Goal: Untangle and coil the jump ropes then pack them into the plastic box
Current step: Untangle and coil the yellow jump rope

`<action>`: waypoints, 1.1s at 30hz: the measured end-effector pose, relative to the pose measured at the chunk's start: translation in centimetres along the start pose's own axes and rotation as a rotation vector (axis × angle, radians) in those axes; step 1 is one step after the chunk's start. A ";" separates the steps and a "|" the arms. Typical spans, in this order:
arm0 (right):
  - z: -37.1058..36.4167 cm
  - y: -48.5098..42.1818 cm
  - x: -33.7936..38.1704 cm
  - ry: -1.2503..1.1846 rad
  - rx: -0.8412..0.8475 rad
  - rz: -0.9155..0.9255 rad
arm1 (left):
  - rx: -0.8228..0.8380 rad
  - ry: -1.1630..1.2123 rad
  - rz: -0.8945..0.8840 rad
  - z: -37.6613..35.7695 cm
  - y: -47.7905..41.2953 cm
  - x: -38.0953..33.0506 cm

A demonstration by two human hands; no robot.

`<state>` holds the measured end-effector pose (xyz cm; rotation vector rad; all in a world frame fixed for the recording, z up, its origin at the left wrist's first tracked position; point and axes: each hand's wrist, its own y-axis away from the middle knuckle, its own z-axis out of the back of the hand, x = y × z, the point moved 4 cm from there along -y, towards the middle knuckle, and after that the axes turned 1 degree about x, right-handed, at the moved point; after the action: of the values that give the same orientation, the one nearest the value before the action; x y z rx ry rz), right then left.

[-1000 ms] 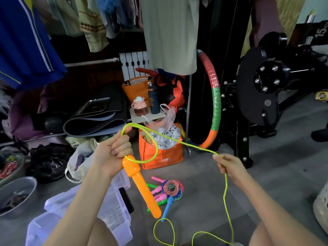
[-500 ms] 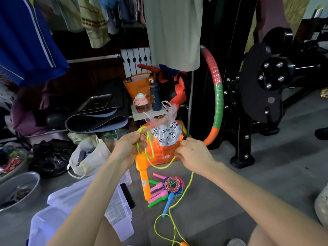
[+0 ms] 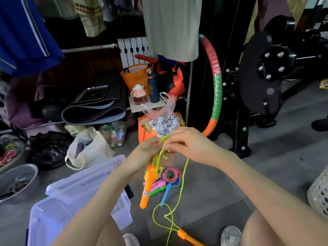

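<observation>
Nothing fully legible. Dark blue bottle (image 3: 153,87): pale lettering in 2 lines, looks like "…MS" over "…OOL", rest blurred. White bag (image 3: 162,124): repeated black print w/ letters, too crumpled and blurred to read. Small sticker (image 3: 146,193) on orange handle (image 3: 148,178): dark marks, too tiny to make out.

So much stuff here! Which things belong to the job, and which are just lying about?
Job: yellow rope, its orange handle, coiled ropes, plastic box, left hand, right hand.
Lying about: hoop, dark bottle, white bag, metal bowl.
</observation>
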<state>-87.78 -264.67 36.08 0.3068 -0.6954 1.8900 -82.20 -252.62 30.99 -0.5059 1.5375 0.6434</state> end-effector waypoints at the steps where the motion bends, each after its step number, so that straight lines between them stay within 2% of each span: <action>1: 0.4 0.0 -0.1 -0.031 -0.043 -0.023 | 0.033 -0.011 0.016 -0.2 0.1 0.2; 4: 1.6 0.1 -0.8 -0.108 -0.130 -0.102 | 0.087 0.010 0.017 -0.5 0.2 0.8; 13: 2.7 0.0 -3.4 -0.046 -0.219 -0.213 | 0.134 0.375 -0.028 -0.9 0.1 0.9; 18: 2.1 1.1 -5.1 0.050 -0.111 -0.134 | 0.239 0.511 0.000 0.2 0.3 1.3; 21: 1.0 1.3 -6.5 0.043 -0.168 -0.125 | 0.247 0.581 -0.033 0.2 -0.1 0.3; 25: -2.5 1.3 -8.8 -0.214 -0.375 -0.333 | 0.121 0.673 -0.078 -0.9 -0.9 -1.9; 29: -6.9 3.5 -12.3 -0.382 -0.360 -0.543 | 0.032 0.713 -0.146 0.9 -1.1 -3.5; 31: -7.9 5.2 -13.7 -0.521 -0.394 -0.659 | -0.009 0.620 -0.173 2.2 -0.9 -3.7; 33: -8.3 6.7 -14.9 -0.533 -0.414 -0.772 | -0.081 0.443 -0.169 2.9 -0.7 -3.1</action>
<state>-86.77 -272.84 19.77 0.7052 -1.1054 0.9000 -79.35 -251.39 33.99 -0.8737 1.8613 0.4831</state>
